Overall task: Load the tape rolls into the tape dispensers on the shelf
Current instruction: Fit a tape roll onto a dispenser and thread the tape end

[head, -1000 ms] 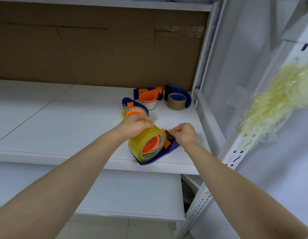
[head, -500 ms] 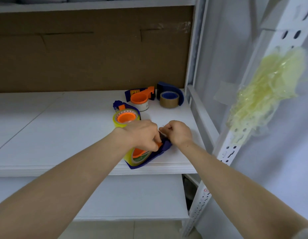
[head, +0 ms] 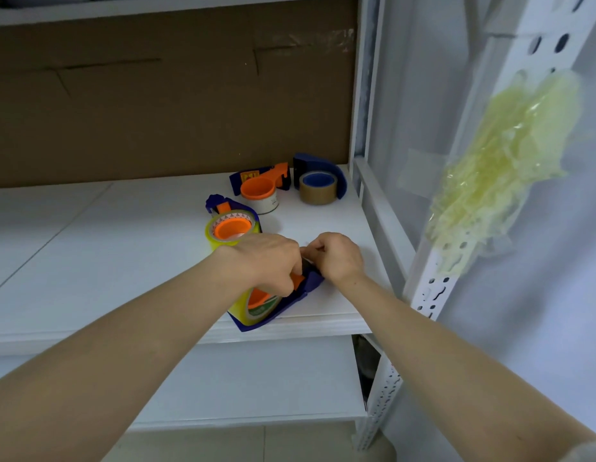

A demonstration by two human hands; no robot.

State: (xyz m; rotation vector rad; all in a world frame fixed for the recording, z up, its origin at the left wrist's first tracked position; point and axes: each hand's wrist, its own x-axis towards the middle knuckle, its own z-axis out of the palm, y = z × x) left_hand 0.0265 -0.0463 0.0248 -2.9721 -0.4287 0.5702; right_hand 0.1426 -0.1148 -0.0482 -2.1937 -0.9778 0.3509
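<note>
1. Hands meet over the near dispenser (head: pixel 286 303), a blue tape dispenser lying at the near right edge of the white shelf (head: pixel 123 248).
2. Yellow-tinted clear tape roll (head: pixel 248 303) with an orange core sits in that dispenser, mostly hidden under the left forearm.
3. Left hand (head: pixel 268 261) comes down on top of the roll and dispenser, its grip curled closed around the orange part at the dispenser's front.
4. Right hand (head: pixel 336 256) sits just to the right, touching the left; its grip is pinched together with thumb against fingers at the dispenser's tip. What lies between the fingertips is too small to make out.
5. Second loaded dispenser (head: pixel 229 221), blue with a clear roll on an orange hub, stands just beyond the left hand.
6. Farther back, an orange-and-blue dispenser (head: pixel 259 186) holds a white roll, and to its right a blue dispenser (head: pixel 318 171) curves around a brown tape roll (head: pixel 317 191).
7. Brown cardboard (head: pixel 156 105) backs the shelf.
8. Wad of yellowish used tape (head: pixel 503 175) clings to the white upright post (head: pixel 440 261) at the right.
</note>
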